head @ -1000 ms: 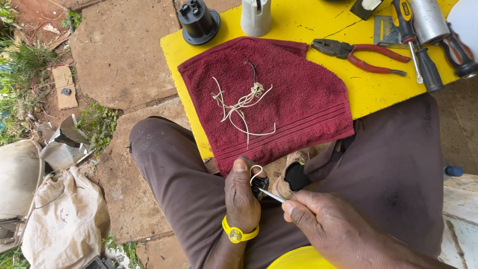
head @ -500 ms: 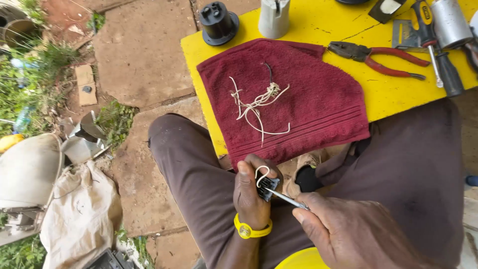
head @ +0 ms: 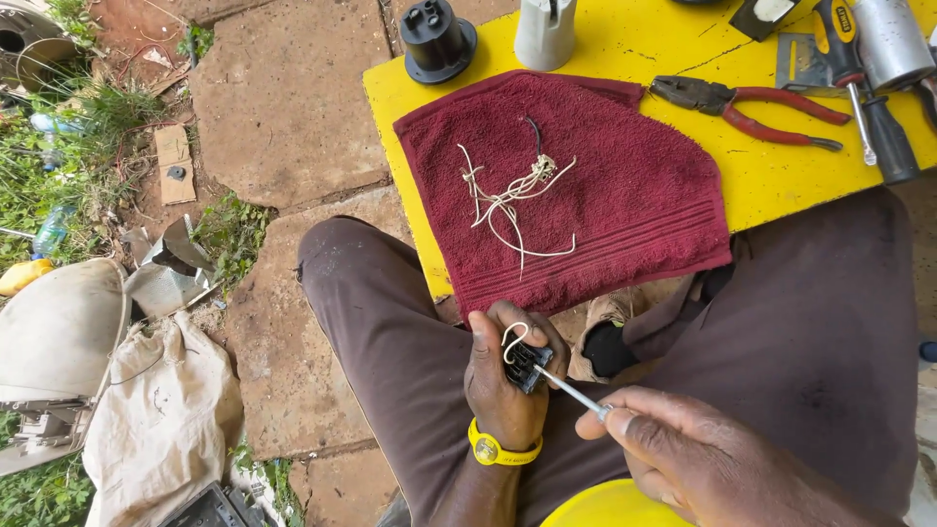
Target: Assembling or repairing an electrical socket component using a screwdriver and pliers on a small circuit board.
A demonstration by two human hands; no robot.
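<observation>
My left hand (head: 503, 381), with a yellow band on its wrist, is closed around a small black electrical part (head: 525, 363) from which a curled white wire (head: 511, 337) sticks up. My right hand (head: 683, 459) grips a thin screwdriver (head: 571, 390), whose metal tip rests in the black part. Both hands sit over my lap, between my brown-trousered knees, just below the near edge of a dark red towel (head: 625, 205). A tangle of loose white wires (head: 512, 195) lies on the towel.
The towel lies on a yellow board (head: 634, 59). On the board are red-handled pliers (head: 752, 102), screwdrivers (head: 874, 93), a black round socket (head: 436, 37) and a white cylinder (head: 545, 29). Left of my leg, stone paving carries a cloth sack (head: 161, 415), metal scraps and grass.
The view has shifted so that the board and towel sit further right. My hands stay in my lap, the screwdriver still in the black part.
</observation>
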